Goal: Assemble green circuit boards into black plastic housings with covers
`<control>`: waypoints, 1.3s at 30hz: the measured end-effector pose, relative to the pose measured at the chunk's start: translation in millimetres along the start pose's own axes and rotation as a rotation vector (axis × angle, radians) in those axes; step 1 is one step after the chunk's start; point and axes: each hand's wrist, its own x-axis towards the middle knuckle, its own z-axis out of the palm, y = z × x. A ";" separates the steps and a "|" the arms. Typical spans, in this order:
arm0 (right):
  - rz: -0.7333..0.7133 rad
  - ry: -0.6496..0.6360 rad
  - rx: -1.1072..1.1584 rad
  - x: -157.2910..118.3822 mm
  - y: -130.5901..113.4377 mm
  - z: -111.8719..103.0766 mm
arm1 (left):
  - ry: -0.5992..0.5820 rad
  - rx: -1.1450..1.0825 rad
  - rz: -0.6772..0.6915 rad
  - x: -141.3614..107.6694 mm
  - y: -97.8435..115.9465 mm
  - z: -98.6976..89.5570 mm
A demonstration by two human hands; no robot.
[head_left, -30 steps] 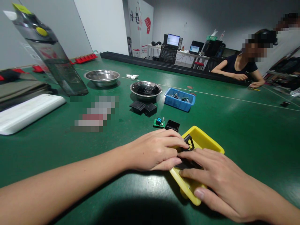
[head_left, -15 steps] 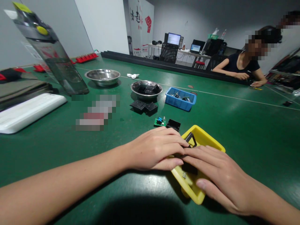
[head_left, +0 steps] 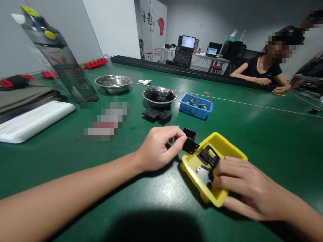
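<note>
My left hand [head_left: 164,148] pinches a flat black plate [head_left: 190,146] between thumb and forefinger, just left of a yellow bin [head_left: 188,164]. Behind that plate another black part [head_left: 189,133] lies on the green table. My right hand [head_left: 242,185] reaches over the bin's right side, its fingers bent down among the parts; what they touch is partly hidden. Inside the bin are black plastic parts [head_left: 207,155] and a whitish flat piece [head_left: 204,174].
Black covers [head_left: 150,114] lie before a steel bowl [head_left: 159,101] of black parts. Beside it stand a blue tray [head_left: 194,110] and another steel bowl [head_left: 112,88]. A bottle [head_left: 72,75] and white slab [head_left: 35,121] are left; a person [head_left: 264,69] sits far right.
My left hand has moved left out of the yellow bin with a black plate. My right hand has drawn apart from it, fingers now curled into the bin's right part. A whitish piece has come into view.
</note>
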 end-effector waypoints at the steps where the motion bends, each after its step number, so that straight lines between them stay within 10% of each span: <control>1: 0.025 -0.007 -0.022 -1.9 4.8 -2.6 | 0.016 0.001 -0.035 0.8 -3.0 -2.2; 12: 0.291 0.370 -0.500 -51.7 118.5 -15.8 | -0.374 0.116 -0.236 2.8 -27.0 -2.9; 17: 0.338 0.599 -0.653 -37.9 95.5 -8.7 | -0.402 0.165 -0.268 2.8 -29.6 -4.2; 26: 0.337 0.395 -0.045 13.8 50.4 43.2 | -0.441 0.216 -0.245 2.4 -32.1 -2.3; 39: 0.531 0.436 0.060 67.3 78.7 48.1 | -0.231 0.347 -0.127 9.6 -60.0 -21.8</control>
